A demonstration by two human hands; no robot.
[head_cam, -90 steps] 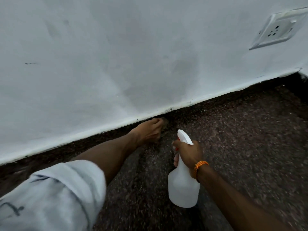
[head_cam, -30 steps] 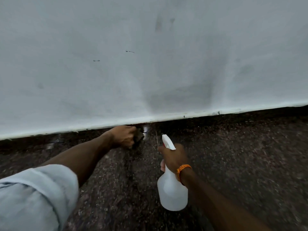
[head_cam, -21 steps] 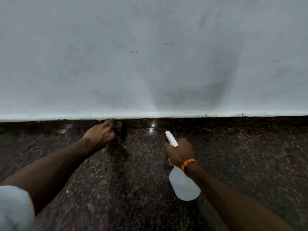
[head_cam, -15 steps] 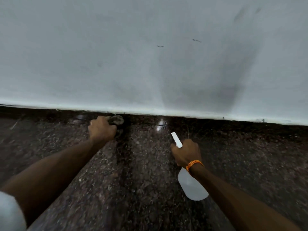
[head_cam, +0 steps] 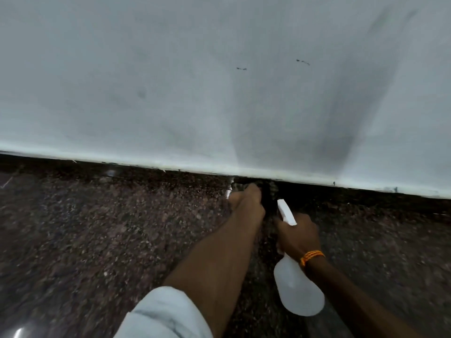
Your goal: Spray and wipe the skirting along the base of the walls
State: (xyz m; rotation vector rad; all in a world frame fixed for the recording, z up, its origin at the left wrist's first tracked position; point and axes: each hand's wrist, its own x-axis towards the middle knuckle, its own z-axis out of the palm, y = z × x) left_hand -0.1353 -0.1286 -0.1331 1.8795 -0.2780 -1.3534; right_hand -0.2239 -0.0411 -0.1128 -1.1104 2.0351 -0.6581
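The dark speckled skirting point(head_cam: 146, 175) runs along the foot of the white wall point(head_cam: 195, 81). My left hand point(head_cam: 246, 203) is closed on a dark cloth point(head_cam: 269, 189) and presses it against the skirting near the middle of the view; most of the cloth is hidden by the hand and blurred. Just right of it, my right hand point(head_cam: 296, 235) grips the neck of a white spray bottle point(head_cam: 297, 291). The bottle's nozzle points toward the skirting, close beside the cloth.
The floor point(head_cam: 109, 240) is dark speckled stone and looks glossy. The wall carries small dark marks point(head_cam: 302, 61) and grey smudges. A pale rolled sleeve point(head_cam: 166, 313) covers my left upper arm at the bottom edge.
My left hand with the cloth has slid right along the skirting and now sits next to the bottle's nozzle. The view has shifted left along the wall; my right hand keeps its hold on the bottle.
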